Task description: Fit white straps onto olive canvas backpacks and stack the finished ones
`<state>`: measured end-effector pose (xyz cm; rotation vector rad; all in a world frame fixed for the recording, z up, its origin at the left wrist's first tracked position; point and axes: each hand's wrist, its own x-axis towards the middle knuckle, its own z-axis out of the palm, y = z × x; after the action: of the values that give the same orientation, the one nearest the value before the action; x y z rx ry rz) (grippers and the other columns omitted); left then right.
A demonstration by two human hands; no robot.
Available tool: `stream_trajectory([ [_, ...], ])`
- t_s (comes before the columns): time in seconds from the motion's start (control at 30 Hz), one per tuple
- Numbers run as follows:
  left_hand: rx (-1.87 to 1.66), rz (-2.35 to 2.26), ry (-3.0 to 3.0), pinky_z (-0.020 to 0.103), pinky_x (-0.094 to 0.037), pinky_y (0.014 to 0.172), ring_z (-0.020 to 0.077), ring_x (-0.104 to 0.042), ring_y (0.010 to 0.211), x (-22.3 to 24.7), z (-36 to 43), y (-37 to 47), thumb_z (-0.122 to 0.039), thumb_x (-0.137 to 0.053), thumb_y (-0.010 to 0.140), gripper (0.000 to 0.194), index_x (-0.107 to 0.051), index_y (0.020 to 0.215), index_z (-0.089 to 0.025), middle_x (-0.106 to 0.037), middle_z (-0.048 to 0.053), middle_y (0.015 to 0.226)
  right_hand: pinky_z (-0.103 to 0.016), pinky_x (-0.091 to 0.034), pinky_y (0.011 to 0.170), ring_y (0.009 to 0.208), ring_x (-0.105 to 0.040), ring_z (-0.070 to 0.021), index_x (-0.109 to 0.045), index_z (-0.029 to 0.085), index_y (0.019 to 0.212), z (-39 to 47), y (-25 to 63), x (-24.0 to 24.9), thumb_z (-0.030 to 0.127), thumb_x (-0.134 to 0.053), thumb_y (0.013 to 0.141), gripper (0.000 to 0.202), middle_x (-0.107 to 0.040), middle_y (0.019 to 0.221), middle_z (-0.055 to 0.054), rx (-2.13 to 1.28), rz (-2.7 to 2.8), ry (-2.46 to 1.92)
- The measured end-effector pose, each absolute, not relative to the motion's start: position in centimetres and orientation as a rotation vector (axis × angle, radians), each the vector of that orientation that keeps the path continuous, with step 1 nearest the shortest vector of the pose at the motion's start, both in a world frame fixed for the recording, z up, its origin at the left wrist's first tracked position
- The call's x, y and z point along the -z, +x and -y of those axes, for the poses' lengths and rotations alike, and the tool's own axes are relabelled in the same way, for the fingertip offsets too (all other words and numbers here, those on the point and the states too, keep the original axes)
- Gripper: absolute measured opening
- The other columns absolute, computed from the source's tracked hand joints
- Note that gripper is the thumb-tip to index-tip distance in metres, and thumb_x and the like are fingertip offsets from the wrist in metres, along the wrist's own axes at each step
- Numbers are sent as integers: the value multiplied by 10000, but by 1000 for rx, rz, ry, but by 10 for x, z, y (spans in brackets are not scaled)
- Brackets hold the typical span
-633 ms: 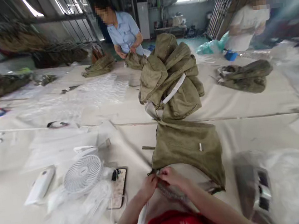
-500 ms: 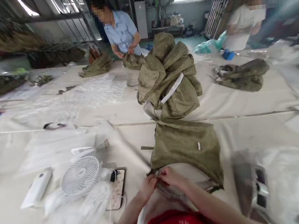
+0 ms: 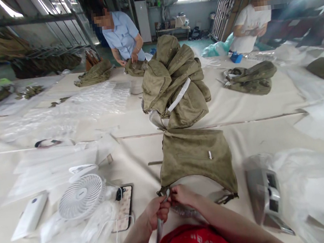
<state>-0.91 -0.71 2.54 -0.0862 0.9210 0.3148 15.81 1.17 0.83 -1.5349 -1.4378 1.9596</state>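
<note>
An olive-green bag (image 3: 196, 152) lies flat on the pale table, its curved lower edge toward me. My left hand (image 3: 158, 211) is closed on a light grey strap (image 3: 159, 229) near the bag's lower left corner; part of the strap hangs below the fingers. Right beside it, my right hand (image 3: 180, 195) has its fingers pinched together at the same corner, and what they hold is too small to make out. A clear plastic wrap (image 3: 186, 211) lies under my right forearm. Dark hardware (image 3: 229, 197) shows at the bag's lower right corner.
Olive bags (image 3: 175, 85) are piled beyond the flat one. To the left are a white fan (image 3: 81, 197), a phone (image 3: 125, 207) and a white box (image 3: 30, 214). A grey device (image 3: 265, 195) stands right beside plastic sheets (image 3: 318, 189). Two people stand across the table.
The view has shifted a little. My left hand has turned and lowered slightly, and a grey strap now shows hanging below it. My right hand remains beside it at the bag's corner.
</note>
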Motion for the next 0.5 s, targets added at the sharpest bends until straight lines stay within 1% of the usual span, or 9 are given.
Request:
stream_trajectory([
  [0.07, -370, -823, -154, 116, -61, 340, 10, -71, 322, -26, 8, -12, -269, -360, 958, 298, -499, 728, -142, -144, -135, 461, -216, -385, 515, 489, -493, -97, -610, 151, 620, -13, 153, -11, 64, -527, 713, 152, -567, 548, 18, -1994, 1412, -1516],
  [0.17, -433, -805, -139, 116, -64, 337, 9, -59, 324, -26, 9, -15, -280, -381, 960, 290, -504, 738, -142, -138, -135, 458, -212, -391, 516, 481, -499, -94, -584, 146, 610, -16, 146, -15, 58, -516, 718, 155, -554, 536, 23, -1985, 1402, -1550],
  [0.23, -433, -892, -40, 129, -71, 343, 17, -50, 333, -27, 8, -11, -294, -388, 956, 286, -514, 745, -147, -142, -134, 450, -216, -374, 495, 455, -485, -96, -574, 144, 598, -19, 143, -16, 76, -510, 735, 166, -526, 500, 25, -1941, 1449, -1629],
  [0.3, -396, -1102, 207, 154, -97, 353, 33, -68, 336, -29, 9, -5, -333, -367, 954, 319, -528, 741, -158, -156, -128, 442, -223, -344, 472, 430, -457, -97, -559, 144, 560, -21, 142, -17, 77, -505, 735, 195, -482, 457, 29, -1896, 1506, -1707],
  [0.33, -372, -1244, 396, 167, -128, 362, 42, -110, 334, -30, 10, -1, -355, -348, 954, 347, -537, 735, -163, -189, -119, 439, -226, -331, 466, 424, -444, -97, -557, 144, 540, -22, 144, -17, 71, -514, 722, 200, -464, 441, 31, -1883, 1531, -1726],
  [0.37, -358, -1376, 585, 179, -176, 380, 51, -186, 340, -32, 11, 3, -365, -342, 951, 362, -546, 728, -167, -252, -101, 445, -228, -322, 466, 423, -434, -96, -559, 143, 529, -23, 146, -17, 62, -526, 706, 198, -454, 433, 34, -1879, 1546, -1728],
  [0.4, -356, -1490, 780, 190, -238, 411, 64, -294, 370, -34, 13, 7, -357, -348, 946, 356, -557, 729, -168, -346, -74, 473, -229, -319, 469, 424, -430, -95, -566, 144, 525, -24, 150, -18, 54, -539, 692, 191, -451, 430, 36, -1876, 1566, -1727],
  [0.47, -331, -1659, 1185, 220, -358, 526, 109, -515, 540, -38, 17, 11, -310, -373, 939, 306, -584, 768, -170, -548, 2, 621, -228, -325, 480, 428, -434, -94, -574, 146, 526, -25, 158, -20, 57, -565, 681, 179, -458, 430, 39, -1883, 1590, -1729],
  [0.5, -274, -1715, 1376, 241, -396, 589, 139, -584, 645, -41, 19, 12, -283, -374, 938, 283, -595, 801, -173, -614, 37, 712, -226, -334, 485, 429, -439, -94, -569, 148, 524, -25, 162, -22, 70, -570, 692, 185, -464, 433, 37, -1904, 1568, -1732],
])
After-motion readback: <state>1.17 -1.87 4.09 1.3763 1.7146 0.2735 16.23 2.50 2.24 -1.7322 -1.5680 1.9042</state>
